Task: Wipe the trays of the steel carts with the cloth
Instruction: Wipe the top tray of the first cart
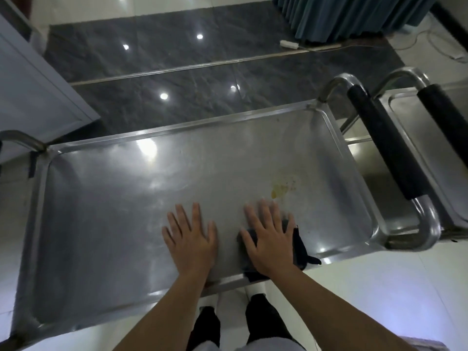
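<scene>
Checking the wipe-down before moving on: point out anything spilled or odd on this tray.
A yellowish stain with reddish specks sits on the tray, just beyond the right hand, which presses the dark cloth flat. The rest looks smeared only.

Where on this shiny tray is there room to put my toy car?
The tray's left half is bare, from the left rim to the left hand. The far strip along the back rim is bare too. It is crowded near the front right: the right hand presses the dark cloth, with a yellowish stain just beyond.
</scene>
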